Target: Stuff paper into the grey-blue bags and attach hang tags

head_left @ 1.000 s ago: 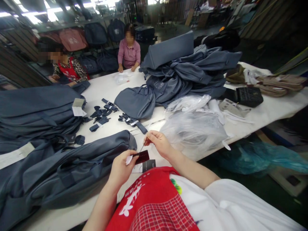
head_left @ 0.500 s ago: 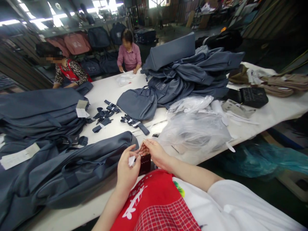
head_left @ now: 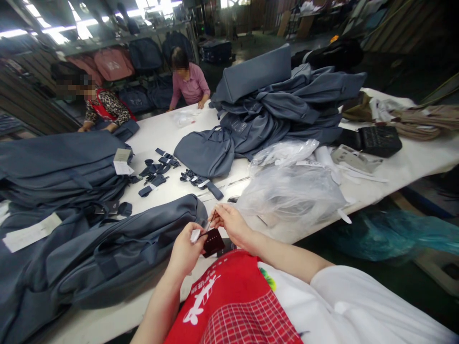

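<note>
Close to my red apron, my left hand (head_left: 186,246) is closed on a small white piece (head_left: 195,235) and a dark hang tag (head_left: 213,242) with light lettering. Just right of it, my right hand (head_left: 228,220) pinches a thin dark cord (head_left: 212,219) that runs toward the tag. The cord's full path is too small to make out. Beside my left hand lies a long blue-grey bag (head_left: 143,239) on the white table (head_left: 143,126). Another dark tag (head_left: 228,246) is partly hidden behind the held one.
Straps with buckles (head_left: 202,183) lie mid-table. Clear plastic bags (head_left: 294,196) are to the right, with piled blue-grey bags (head_left: 272,105) behind them. More bags (head_left: 60,162) fill the left. Two people work across the table at the upper left.
My left hand has moved slightly left and down, and my right hand a little up. The dark tag has swung left and now shows its face. The person in pink leans lower.
</note>
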{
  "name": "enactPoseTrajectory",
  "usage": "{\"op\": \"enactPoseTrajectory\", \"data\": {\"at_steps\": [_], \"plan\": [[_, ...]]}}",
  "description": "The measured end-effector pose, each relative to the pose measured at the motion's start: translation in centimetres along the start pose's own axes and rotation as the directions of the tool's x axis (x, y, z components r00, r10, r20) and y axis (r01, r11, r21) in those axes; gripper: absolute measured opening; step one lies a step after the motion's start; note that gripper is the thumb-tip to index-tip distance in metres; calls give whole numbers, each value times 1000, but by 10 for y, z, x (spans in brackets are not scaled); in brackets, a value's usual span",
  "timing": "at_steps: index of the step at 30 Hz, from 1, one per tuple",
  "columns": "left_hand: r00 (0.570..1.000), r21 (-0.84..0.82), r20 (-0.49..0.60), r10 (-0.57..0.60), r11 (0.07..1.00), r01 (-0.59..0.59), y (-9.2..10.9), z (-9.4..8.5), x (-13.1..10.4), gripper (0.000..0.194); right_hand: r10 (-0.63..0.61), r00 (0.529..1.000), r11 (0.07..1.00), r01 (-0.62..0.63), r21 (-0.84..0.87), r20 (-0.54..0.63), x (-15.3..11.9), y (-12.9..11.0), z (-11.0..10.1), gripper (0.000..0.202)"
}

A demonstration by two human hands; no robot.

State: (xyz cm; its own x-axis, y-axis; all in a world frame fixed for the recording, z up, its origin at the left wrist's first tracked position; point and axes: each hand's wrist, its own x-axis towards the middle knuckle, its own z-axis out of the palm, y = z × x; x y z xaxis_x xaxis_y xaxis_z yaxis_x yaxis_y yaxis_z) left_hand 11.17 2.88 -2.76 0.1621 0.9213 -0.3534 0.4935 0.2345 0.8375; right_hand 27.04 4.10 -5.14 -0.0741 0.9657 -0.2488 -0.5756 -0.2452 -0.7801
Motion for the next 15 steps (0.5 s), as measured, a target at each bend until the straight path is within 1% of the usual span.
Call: {"op": "enactPoseTrajectory", "data": {"at_steps": [2,4,7,9,11,13,15], "plan": [[1000,-79,-10,-5,997,4,-2,-3,2,17,-67,998,995,67,-76,4,1,-4,-2,37],[999,-141,-36,18,990,-23,-2,-4,5,18,-114,993,983,116,-141,23,2,-8,-4,37],[995,-147,-59,74,986,-82,-1,-4,7,17,-153,988,964,158,-215,38,4,-8,-6,38],[991,-64,-52,122,990,-125,0,-4,7,15,-184,983,947,183,-263,21,6,-7,-9,38],[983,63,-33,182,982,-180,1,-4,6,17,-210,978,931,199,-304,-4,8,-6,-13,38],[973,171,-4,232,959,-228,2,-5,4,22,-215,976,926,198,-322,-18,10,-5,-15,37],[962,228,35,272,935,-273,4,-5,1,25,-202,979,930,188,-317,-12,10,-5,-14,37]]}}
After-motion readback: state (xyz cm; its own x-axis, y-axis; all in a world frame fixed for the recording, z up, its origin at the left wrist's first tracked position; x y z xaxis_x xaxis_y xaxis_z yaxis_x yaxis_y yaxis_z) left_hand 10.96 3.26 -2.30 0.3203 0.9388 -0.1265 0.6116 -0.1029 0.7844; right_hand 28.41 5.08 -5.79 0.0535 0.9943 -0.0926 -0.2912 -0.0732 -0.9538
